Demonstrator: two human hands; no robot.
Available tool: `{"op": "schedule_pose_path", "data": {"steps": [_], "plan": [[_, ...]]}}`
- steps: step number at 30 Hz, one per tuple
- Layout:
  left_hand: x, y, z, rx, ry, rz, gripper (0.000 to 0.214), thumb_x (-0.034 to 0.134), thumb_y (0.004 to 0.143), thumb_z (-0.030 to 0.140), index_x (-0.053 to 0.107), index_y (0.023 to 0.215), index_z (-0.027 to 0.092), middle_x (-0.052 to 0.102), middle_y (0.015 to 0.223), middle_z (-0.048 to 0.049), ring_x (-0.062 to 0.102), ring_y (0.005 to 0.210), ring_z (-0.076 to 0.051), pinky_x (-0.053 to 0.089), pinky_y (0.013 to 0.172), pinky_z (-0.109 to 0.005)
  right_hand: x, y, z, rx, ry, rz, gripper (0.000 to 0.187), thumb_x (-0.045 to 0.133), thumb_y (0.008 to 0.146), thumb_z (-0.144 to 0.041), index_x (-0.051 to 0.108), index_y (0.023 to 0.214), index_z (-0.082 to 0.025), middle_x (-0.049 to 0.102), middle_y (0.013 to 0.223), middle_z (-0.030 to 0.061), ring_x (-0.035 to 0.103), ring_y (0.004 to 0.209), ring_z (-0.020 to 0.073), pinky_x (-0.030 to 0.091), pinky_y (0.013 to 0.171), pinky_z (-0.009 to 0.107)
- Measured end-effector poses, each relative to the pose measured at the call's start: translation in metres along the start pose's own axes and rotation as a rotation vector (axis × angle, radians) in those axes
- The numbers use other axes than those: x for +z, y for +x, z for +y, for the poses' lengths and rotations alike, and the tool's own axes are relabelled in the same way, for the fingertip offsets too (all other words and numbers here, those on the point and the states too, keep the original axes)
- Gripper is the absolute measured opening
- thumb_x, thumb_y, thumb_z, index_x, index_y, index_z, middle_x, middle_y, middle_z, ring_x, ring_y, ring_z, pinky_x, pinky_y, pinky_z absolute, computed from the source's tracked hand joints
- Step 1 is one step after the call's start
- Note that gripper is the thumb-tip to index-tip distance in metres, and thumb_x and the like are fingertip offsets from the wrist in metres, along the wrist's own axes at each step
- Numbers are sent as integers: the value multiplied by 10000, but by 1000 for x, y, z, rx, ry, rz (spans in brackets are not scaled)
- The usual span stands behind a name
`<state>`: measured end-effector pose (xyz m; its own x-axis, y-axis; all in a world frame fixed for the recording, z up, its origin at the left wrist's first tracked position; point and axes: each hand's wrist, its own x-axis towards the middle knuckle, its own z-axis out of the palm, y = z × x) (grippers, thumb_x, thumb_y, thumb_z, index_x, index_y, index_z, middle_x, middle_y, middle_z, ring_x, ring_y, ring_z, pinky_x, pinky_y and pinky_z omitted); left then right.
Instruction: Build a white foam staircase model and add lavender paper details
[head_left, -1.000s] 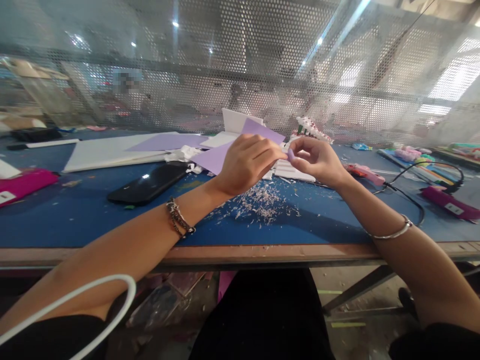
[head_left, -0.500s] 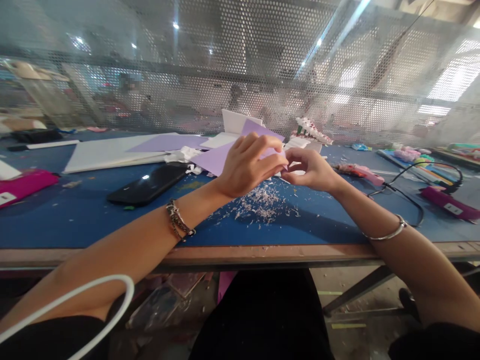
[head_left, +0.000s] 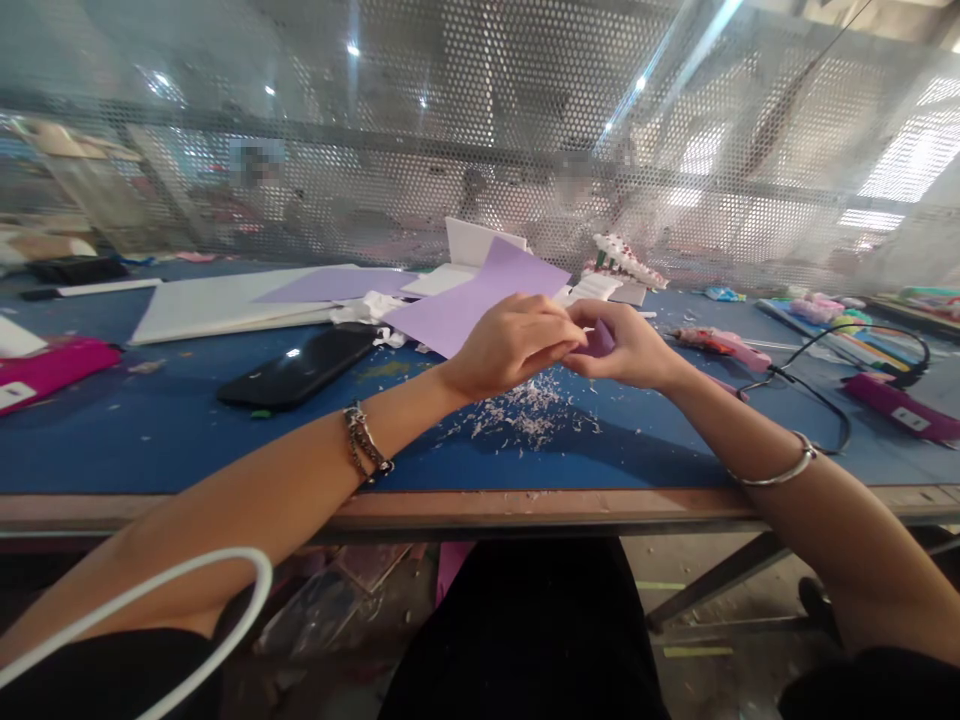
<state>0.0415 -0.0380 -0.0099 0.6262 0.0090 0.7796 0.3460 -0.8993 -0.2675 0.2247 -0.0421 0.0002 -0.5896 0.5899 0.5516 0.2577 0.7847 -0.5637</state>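
My left hand (head_left: 510,345) and my right hand (head_left: 630,345) meet at the fingertips above the blue table. Between them is a small purple piece of paper or foam sheet (head_left: 600,340), showing inside the curl of my right hand. Both hands have their fingers closed around it, and its far end is hidden by the fingers. Fine pale shavings (head_left: 529,412) lie on the table just below. Right behind my left hand rests a larger purple sheet (head_left: 457,305).
A black phone (head_left: 300,370) lies left of my hands. White boards (head_left: 217,305) and crumpled white scraps (head_left: 371,308) sit behind it. To the right are a pink glue gun (head_left: 735,347), its black cord (head_left: 836,405) and a magenta pouch-like object (head_left: 900,405). A perforated metal screen (head_left: 405,140) stands behind.
My left hand has lowered and flattened, uncovering more of the large purple sheet behind. The small purple piece now shows inside my right hand's curl.
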Motion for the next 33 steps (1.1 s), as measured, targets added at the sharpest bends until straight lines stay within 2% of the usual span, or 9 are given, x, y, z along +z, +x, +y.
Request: {"op": "schedule_pose_path", "data": {"steps": [5, 8, 10, 12, 15, 17, 21, 26, 33], "plan": [[-1, 2, -1, 97, -58, -163, 97, 466, 747, 219, 546, 771, 169, 618, 776, -42, 516, 836, -180, 449, 803, -326, 1, 0, 4, 26, 92, -20, 238, 651, 625, -235, 555, 813, -127, 555, 787, 11, 527, 746, 99, 463, 760, 266], [0, 3, -1, 145, 9, -202, 123, 547, 748, 278, 498, 694, 180, 578, 700, -26, 491, 779, -177, 452, 751, -311, 3, 0, 6, 13, 64, -29, 214, 622, 618, -191, 558, 813, -128, 555, 790, 6, 524, 758, 99, 465, 796, 278], [2, 3, -2, 186, 66, -180, 130, 525, 799, 248, 493, 694, 177, 575, 687, -23, 497, 769, -169, 452, 735, -301, 4, 0, 6, 8, 73, -37, 217, 610, 611, -169, 558, 817, -129, 555, 792, 3, 523, 766, 99, 466, 798, 274], [2, 3, -3, 204, 106, -151, 75, 464, 841, 173, 519, 791, 167, 604, 768, -37, 519, 807, -165, 454, 756, -303, 2, 0, 5, 10, 102, -23, 230, 628, 614, -188, 557, 827, -136, 558, 801, 1, 526, 775, 98, 465, 797, 265], [-2, 4, -2, 152, 42, -96, 139, 420, 875, 134, 519, 971, 156, 610, 945, -70, 542, 902, -159, 464, 796, -302, -4, 0, 3, 32, 166, 16, 282, 686, 622, -271, 557, 837, -144, 558, 802, 3, 536, 767, 96, 467, 774, 253], [-5, 5, 0, 89, -26, -35, 152, 421, 897, 154, 525, 1007, 164, 602, 988, -75, 550, 935, -148, 470, 806, -287, -7, 0, 3, 45, 203, 27, 312, 710, 619, -311, 557, 832, -142, 556, 798, 6, 541, 753, 93, 467, 752, 245], [-10, 5, -1, 29, -31, 45, 167, 440, 907, 169, 584, 989, 191, 622, 961, -55, 569, 908, -130, 463, 792, -265, -11, 1, 3, 54, 215, 45, 323, 717, 625, -359, 551, 809, -152, 554, 780, 2, 536, 724, 84, 462, 712, 228], [-14, 5, -7, 15, 59, 47, 156, 466, 905, 226, 614, 949, 207, 649, 919, -36, 573, 846, -137, 444, 749, -271, -13, 1, 1, 42, 192, 75, 291, 695, 655, -373, 555, 782, -151, 535, 761, 3, 520, 721, 83, 450, 702, 224], [-18, 7, -6, 130, 340, 131, 125, 489, 896, 226, 613, 893, 206, 667, 864, 15, 584, 806, -137, 396, 754, -287, -15, 1, 0, 25, 168, 108, 308, 681, 667, -405, 560, 792, -151, 529, 759, 5, 504, 704, 83, 447, 679, 229]]}}
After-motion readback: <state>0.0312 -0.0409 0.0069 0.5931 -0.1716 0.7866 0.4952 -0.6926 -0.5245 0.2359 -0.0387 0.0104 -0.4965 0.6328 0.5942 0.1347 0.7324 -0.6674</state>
